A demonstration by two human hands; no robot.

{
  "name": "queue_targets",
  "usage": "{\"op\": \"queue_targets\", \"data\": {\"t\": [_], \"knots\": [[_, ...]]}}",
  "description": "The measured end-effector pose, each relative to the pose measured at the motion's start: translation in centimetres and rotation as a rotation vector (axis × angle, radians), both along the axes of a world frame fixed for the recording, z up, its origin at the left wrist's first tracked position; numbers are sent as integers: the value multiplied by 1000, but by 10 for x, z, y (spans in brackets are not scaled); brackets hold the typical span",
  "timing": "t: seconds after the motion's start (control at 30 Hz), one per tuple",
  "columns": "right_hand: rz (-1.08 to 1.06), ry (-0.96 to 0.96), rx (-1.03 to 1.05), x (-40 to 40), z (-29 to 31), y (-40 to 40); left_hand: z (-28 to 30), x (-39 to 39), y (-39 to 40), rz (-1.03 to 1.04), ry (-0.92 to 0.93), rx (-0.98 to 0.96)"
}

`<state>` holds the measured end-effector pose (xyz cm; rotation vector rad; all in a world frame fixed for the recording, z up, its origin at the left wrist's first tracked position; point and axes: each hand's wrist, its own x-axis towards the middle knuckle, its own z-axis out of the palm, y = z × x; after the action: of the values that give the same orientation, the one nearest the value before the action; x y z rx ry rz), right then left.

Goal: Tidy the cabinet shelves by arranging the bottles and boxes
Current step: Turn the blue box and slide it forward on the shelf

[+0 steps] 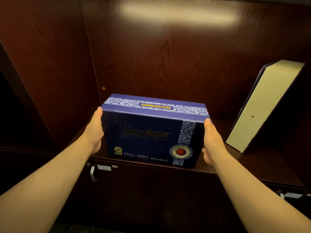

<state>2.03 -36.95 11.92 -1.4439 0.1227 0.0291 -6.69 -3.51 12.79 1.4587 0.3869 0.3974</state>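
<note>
- Two boxes stand inside one large cabinet of dark reddish-brown wood [168, 56], on its open shelf [252, 165]; no bottle is visible in this view.
- On the right, a tall cream-coloured cardboard box with dark blue edges [262, 105] leans to the right. Its top seems to rest against the side wall, but the shadow there hides the contact. I judge that it is not yet tidy.
- In the middle, a dark blue rectangular cardboard gift box with white floral bands and a red round seal [151, 132] stands at the front edge of the shelf, well apart from the cream box.
- Its long axis runs left to right, along the shelf edge. The printed front face looks toward the person, and the yellow text on the top face reads upside down from here.
- One hand holds each short end, probably because the box is too wide for one hand and this keeps it level.
- At the left end, the left hand [94, 132] is pressed flat, thumb up along the front corner; the other fingers are hidden behind the box.
- At the right end, the right hand [213, 142] does the same, so both grip by squeezing inward.
- Below the shelf, a small silver metal door handle [93, 173] is seen.
</note>
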Motion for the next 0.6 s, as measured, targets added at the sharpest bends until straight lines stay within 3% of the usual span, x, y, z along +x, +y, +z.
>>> {"op": "queue_targets", "data": {"t": [0.47,0.53,0.6], "knots": [[36,-21,-66,4,-5,0,1,-2,-9,31,6,91],[20,-60,-104,1,-1,-2,8,0,-18,110,19,212],[47,-62,-120,-1,5,-7,26,6,-27,307,53,543]]}}
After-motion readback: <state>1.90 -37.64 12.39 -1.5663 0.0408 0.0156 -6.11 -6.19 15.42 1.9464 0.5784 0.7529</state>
